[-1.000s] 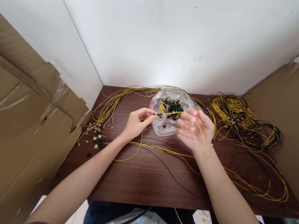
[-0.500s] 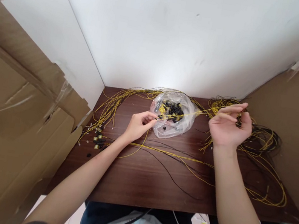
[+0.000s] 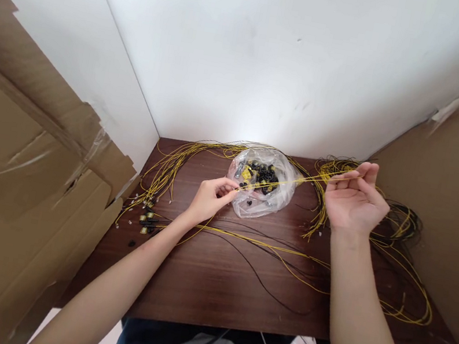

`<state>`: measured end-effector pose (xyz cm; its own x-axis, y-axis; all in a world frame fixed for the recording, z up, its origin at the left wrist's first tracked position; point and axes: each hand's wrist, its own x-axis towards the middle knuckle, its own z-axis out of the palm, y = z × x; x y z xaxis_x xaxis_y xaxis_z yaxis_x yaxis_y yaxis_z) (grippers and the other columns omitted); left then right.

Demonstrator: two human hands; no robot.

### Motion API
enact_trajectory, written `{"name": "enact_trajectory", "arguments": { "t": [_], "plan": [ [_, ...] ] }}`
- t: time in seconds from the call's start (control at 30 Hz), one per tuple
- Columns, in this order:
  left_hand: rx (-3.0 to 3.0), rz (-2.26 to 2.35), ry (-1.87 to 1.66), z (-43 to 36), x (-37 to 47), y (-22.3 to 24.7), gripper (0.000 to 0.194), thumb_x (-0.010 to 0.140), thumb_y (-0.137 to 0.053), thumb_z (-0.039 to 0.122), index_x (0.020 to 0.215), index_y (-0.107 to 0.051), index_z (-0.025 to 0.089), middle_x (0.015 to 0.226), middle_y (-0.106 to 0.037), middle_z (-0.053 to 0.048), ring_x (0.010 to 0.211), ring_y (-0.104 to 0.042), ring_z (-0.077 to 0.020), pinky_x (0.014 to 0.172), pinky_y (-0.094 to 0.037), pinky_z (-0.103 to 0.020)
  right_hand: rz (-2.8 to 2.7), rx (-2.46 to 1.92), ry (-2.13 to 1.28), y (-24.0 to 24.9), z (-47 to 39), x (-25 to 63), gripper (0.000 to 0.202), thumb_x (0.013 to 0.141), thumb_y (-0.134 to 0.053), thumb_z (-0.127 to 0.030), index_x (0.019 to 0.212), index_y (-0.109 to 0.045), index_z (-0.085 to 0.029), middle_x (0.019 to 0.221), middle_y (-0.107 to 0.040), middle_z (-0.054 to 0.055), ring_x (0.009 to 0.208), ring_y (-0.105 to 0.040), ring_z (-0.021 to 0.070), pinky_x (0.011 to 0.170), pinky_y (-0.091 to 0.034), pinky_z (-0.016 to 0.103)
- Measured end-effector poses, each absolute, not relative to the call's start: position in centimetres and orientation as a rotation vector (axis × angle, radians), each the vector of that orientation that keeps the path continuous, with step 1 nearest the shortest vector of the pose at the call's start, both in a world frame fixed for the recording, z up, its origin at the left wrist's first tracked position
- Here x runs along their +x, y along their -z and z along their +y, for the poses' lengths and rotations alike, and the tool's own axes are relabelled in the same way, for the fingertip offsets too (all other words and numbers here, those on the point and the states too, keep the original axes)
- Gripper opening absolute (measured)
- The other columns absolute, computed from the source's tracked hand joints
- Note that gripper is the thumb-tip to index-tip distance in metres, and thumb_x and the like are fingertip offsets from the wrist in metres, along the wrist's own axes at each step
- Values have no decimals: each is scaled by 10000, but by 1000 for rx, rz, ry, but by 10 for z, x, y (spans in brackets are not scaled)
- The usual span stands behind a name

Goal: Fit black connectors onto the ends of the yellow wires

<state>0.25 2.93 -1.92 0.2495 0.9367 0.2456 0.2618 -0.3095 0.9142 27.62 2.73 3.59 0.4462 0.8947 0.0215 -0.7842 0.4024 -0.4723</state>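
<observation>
L hand (image 3: 211, 197) + R hand (image 3: 354, 207) fingers pinching yellow wire (image 3: 287, 183) over bag (image 3: 259, 211); looks partway: some wired pcs (image 3: 148, 222) sit near-left of bag, many loose pcs (image 3: 268, 174) inside.

Both forearms (image 3: 358, 311) reach forward, left hand (image 3: 213, 197) pinching, right hand (image 3: 355, 202) curled with palm showing.

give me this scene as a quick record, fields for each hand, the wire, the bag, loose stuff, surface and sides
left hand: pinching the yellow wire
right hand: raised, palm showing, holding the wire farther along
wire: stretched between both hands, passing above the bag
plastic bag: open, holding small black and yellow parts
loose stuff: yellow and black wires; black and yellow pieces near the left forearm
surface: dark brown table
sides: cardboard left and right
</observation>
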Motion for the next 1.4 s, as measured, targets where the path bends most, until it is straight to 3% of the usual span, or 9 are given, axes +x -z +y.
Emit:
{"name": "enact_trajectory", "arguments": {
  "t": [0.2, 0.33, 0.43, 0.53, 0.63, 0.73, 0.93, 1.17, 1.4],
  "plan": [
    [1775, 1113, -1103, 28, 4, 17, 188, 758, -617, 240, 893, -683, 127, 688, -622, -26, 581, -512, -102, 549, -407, -203, -42, -121, -1236, -37, 28, 282, 342, 758, -453, 12, 848, -641, -259, 930, -685, -70, 666, -655, 72, 534, -557, 200],
    [1855, 1119, -1092, 28, 2, 14, 179, 766, -608, 229, 893, -684, 129, 707, -637, -31, 594, -536, -108, 558, -420, -208, 956, 1143, -1560, -30, 25, 288, 447, 796, -399, 89, 966, -645, -242, 1070, -661, -12, 935, -640, 89, 775, -571, 214],
    [1925, 1131, -1067, 27, -1, 12, 179, 772, -597, 212, 904, -686, 131, 729, -653, -37, 612, -558, -113, 569, -431, -211, 1791, 2149, -1339, -23, 24, 292, 553, 826, -265, 129, 1093, -596, -225, 1178, -611, 36, 1058, -596, 129, 894, -542, 293],
    [1944, 1158, -1058, 27, -4, 11, 187, 777, -587, 211, 916, -688, 136, 735, -661, -39, 614, -565, -116, 570, -434, -213, 2201, 2559, -1083, -20, 24, 294, 626, 841, -166, 126, 1161, -549, -251, 1229, -578, 32, 1100, -573, 143, 911, -539, 359],
    [1938, 1180, -1072, 28, -5, 12, 189, 780, -583, 226, 912, -685, 139, 721, -658, -38, 603, -563, -119, 561, -434, -216, 1998, 2292, -1340, -26, 22, 290, 568, 835, -255, 123, 1071, -606, -255, 1161, -622, 24, 1029, -610, 122, 825, -580, 276],
    [1970, 1198, -1096, 29, -6, 13, 178, 784, -577, 236, 901, -681, 152, 718, -651, -33, 598, -560, -119, 559, -432, -216, 1313, 1431, -1665, -33, 22, 287, 467, 797, -410, 88, 953, -657, -277, 1074, -664, 5, 941, -643, 104, 598, -585, 140],
    [1979, 1224, -1122, 29, -10, 11, 168, 788, -578, 248, 893, -676, 160, 736, -652, -33, 607, -559, -121, 557, -427, -215, 223, 76, -1452, -25, 34, 293, 263, 857, -450, -111, 983, -621, -266, 917, -696, 4, 495, -605, 73, 286, -431, 137],
    [1949, 1312, -1155, 30, -13, 8, 168, 779, -589, 256, 879, -676, 152, 753, -665, -38, 619, -562, -126, 550, -423, -214, -38, -176, -1322, -21, 33, 288, 123, 844, -499, -275, 816, -575, -182, 487, -565, -85, 310, -358, 37, 291, -305, 141],
    [1781, 1423, -1303, 36, -27, 3, 185, 750, -625, 278, 879, -681, 158, 766, -671, -40, 645, -582, -129, 582, -439, -217, 75, -133, -1265, -19, 28, 289, 89, 797, -481, -231, 758, -543, -179, 455, -461, -81, 351, -355, 57, 325, -290, 157]
  ]
}}
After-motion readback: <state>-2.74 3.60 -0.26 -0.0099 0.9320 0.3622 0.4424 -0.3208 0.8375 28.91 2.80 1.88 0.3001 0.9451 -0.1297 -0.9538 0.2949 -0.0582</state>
